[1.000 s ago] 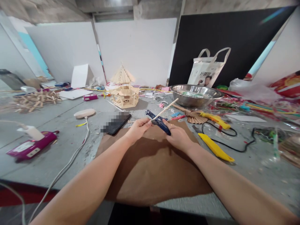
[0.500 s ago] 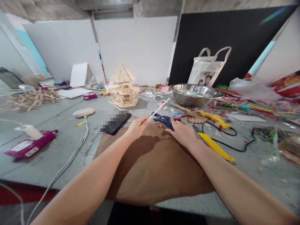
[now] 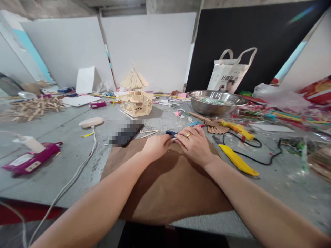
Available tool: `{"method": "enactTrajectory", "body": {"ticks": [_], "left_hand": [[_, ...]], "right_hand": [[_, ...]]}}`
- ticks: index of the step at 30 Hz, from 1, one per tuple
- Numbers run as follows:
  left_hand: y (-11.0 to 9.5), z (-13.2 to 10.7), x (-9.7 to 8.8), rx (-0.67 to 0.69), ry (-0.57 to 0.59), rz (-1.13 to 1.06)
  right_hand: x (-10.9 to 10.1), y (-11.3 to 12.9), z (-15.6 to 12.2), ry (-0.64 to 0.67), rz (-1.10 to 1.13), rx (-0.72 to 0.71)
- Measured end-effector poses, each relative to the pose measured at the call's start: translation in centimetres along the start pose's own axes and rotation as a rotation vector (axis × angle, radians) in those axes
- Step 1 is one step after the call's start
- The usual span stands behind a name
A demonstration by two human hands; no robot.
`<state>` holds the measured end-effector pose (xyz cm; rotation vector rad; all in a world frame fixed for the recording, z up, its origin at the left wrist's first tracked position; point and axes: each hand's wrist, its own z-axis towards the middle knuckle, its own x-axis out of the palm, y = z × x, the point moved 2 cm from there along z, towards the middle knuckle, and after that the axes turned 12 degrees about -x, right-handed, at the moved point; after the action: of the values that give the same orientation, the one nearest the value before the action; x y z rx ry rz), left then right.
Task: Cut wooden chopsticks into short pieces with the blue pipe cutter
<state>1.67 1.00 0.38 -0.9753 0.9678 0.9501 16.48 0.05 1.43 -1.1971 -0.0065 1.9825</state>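
Observation:
My left hand [image 3: 157,146] is closed, thumb and fingers pinched on a thin pale wooden stick [image 3: 174,139]. Only a short bit of the stick shows between the hands. Fingertip to fingertip with it, my right hand [image 3: 195,143], a ring on one finger, is curled and appears to pinch the same stick. A blue hand tool [image 3: 170,133] lies just beyond the fingertips, mostly hidden by my right hand. Both hands are over the far part of a brown sheet [image 3: 176,193]. Short loose sticks [image 3: 150,133] lie on the table beyond my left hand.
A wooden stick-built pavilion [image 3: 136,100] stands at the back. Left are a phone [image 3: 126,134], a purple power strip [image 3: 33,158], a white cable and a stick pile [image 3: 38,108]. Right are a steel bowl [image 3: 217,103], a yellow cutter [image 3: 238,160] and a yellow-handled tool [image 3: 239,130].
My right hand has come off the blue tool and closed against my left fingertips. The stick, which pointed up and right from my left hand, is now mostly hidden between the hands.

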Motion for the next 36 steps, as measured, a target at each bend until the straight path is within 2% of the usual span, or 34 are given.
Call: {"method": "enactTrajectory", "body": {"ticks": [7, 22, 36], "left_hand": [[-0.04, -0.12, 0.16, 0.034, -0.008, 0.050], [-0.21, -0.25, 0.01, 0.062, -0.045, 0.097], [-0.34, -0.21, -0.13, 0.021, -0.036, 0.113]], "right_hand": [[0.84, -0.28, -0.34, 0.045, 0.043, -0.007], [0.35, 0.08, -0.30, 0.079, 0.025, 0.025], [0.53, 0.16, -0.45, 0.126, 0.047, 0.116]]}}
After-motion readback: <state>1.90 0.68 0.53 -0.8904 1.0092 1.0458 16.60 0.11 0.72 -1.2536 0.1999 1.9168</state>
